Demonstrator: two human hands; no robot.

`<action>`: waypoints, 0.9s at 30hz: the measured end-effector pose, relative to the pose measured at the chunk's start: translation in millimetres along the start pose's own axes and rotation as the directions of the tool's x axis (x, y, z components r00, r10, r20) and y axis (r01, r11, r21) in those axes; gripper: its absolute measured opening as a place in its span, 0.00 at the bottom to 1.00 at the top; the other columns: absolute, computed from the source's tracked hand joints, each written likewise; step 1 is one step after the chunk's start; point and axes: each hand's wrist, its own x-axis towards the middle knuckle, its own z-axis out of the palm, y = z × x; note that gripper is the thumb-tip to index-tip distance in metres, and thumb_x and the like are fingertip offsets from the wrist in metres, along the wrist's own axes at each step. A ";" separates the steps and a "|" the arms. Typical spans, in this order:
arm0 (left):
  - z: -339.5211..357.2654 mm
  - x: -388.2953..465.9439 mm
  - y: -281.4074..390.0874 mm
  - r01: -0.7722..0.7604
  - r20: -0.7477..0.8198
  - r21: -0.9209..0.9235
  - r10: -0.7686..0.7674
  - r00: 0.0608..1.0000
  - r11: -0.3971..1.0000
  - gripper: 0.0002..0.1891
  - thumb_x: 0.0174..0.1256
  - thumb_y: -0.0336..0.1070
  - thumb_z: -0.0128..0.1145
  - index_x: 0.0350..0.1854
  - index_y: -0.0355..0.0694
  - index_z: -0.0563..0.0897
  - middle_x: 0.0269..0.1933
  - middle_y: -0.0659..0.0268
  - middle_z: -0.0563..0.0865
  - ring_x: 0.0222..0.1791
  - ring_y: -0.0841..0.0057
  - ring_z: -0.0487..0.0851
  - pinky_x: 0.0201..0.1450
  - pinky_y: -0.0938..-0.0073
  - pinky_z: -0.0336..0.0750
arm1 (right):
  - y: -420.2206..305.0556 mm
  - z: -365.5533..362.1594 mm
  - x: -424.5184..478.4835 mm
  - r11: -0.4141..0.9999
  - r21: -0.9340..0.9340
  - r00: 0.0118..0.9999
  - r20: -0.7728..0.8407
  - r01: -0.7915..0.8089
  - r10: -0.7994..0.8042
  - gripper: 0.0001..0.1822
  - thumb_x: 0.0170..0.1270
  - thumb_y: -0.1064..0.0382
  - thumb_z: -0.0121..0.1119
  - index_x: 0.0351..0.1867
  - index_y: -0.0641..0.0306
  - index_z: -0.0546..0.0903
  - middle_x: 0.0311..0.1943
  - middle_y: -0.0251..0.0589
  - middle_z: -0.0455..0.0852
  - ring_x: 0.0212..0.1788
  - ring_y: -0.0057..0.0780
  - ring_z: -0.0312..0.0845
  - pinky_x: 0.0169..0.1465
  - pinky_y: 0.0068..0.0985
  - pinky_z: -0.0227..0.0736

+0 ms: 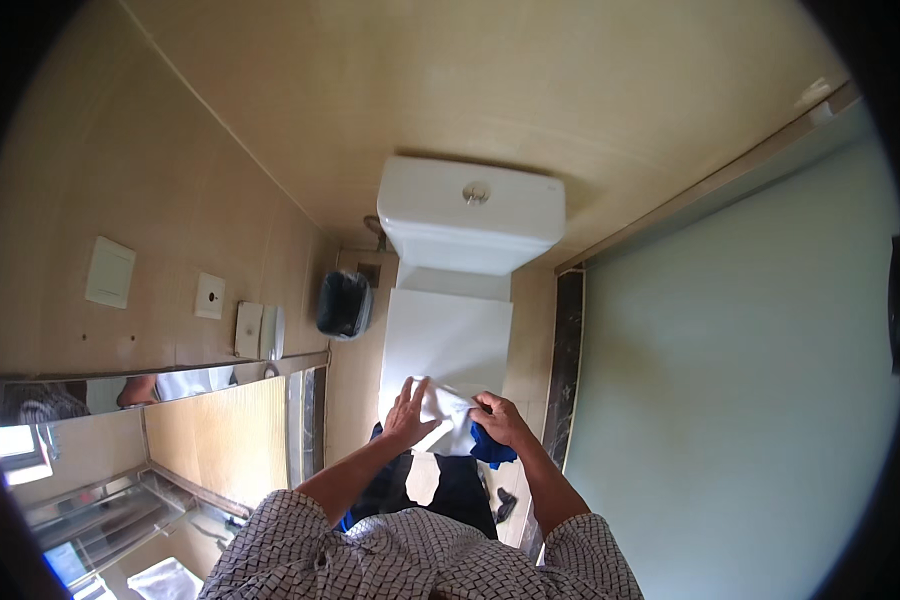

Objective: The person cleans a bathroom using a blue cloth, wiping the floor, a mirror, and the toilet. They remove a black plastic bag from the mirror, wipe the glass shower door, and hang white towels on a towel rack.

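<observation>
A white cloth [444, 409] is stretched between my two hands, above the front part of a white toilet's closed lid [450, 330]. My left hand [407, 420] has its spread fingers and thumb on the cloth's left edge. At the right corner, the bent fingers of my right hand [498, 417] pinch the same cloth. A crumpled blue cloth [489, 448] hangs just below my right hand; whether that hand also grips it is hidden. Part of the white cloth catches bright light, so its folds are hard to make out.
The toilet tank [471, 214] stands against the back wall. Left of the toilet is a black lined waste bin [343, 305]. A frosted glass panel [720, 375] rises on the right. On the left are a wall-mounted holder [259, 330] and a mirror [217, 427]. Dark footwear [505, 504] lies at lower right.
</observation>
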 end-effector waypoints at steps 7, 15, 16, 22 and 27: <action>-130.4 41.1 105.1 -0.337 -0.089 -0.301 0.326 0.941 0.892 0.17 0.68 0.33 0.59 0.58 0.39 0.77 0.48 0.45 0.86 0.52 0.46 0.84 0.56 0.56 0.78 | -187.0 -132.8 -39.5 0.949 0.281 0.986 0.035 0.146 -0.162 0.16 0.64 0.58 0.68 0.51 0.63 0.85 0.42 0.34 0.87 0.44 0.21 0.80 0.52 0.24 0.75; -286.2 17.1 224.5 -0.277 -0.169 -0.948 0.488 0.856 0.159 0.20 0.82 0.38 0.50 0.71 0.40 0.71 0.59 0.67 0.83 0.56 0.78 0.81 0.62 0.74 0.76 | -286.1 -217.7 -109.6 0.583 0.551 0.801 -0.446 0.597 -0.399 0.22 0.68 0.63 0.64 0.63 0.61 0.77 0.42 0.41 0.86 0.32 0.24 0.81 0.39 0.25 0.80; -300.8 18.9 232.1 -0.305 -0.187 -0.941 0.521 0.832 0.149 0.24 0.82 0.46 0.50 0.73 0.40 0.69 0.63 0.64 0.81 0.59 0.74 0.82 0.64 0.67 0.79 | -280.3 -218.2 -99.2 0.633 0.537 0.829 -0.397 0.558 -0.393 0.19 0.70 0.63 0.62 0.61 0.61 0.78 0.40 0.41 0.87 0.32 0.25 0.81 0.38 0.25 0.80; -346.4 -20.9 274.6 -0.067 -0.137 -0.987 0.550 0.824 -0.146 0.30 0.80 0.58 0.46 0.70 0.37 0.72 0.63 0.56 0.83 0.59 0.64 0.84 0.64 0.58 0.80 | -178.6 -156.2 -31.8 0.816 0.469 0.940 -0.210 0.337 -0.268 0.26 0.68 0.53 0.67 0.62 0.67 0.78 0.40 0.36 0.87 0.40 0.19 0.80 0.46 0.21 0.75; -351.7 -43.7 259.0 0.063 -0.069 -0.977 0.587 0.807 -0.202 0.31 0.80 0.60 0.45 0.69 0.38 0.74 0.60 0.56 0.85 0.58 0.64 0.85 0.62 0.59 0.82 | -250.6 -120.6 -64.3 0.686 0.658 0.944 -0.129 0.311 -0.305 0.31 0.72 0.47 0.61 0.67 0.66 0.76 0.43 0.37 0.86 0.43 0.20 0.79 0.48 0.22 0.75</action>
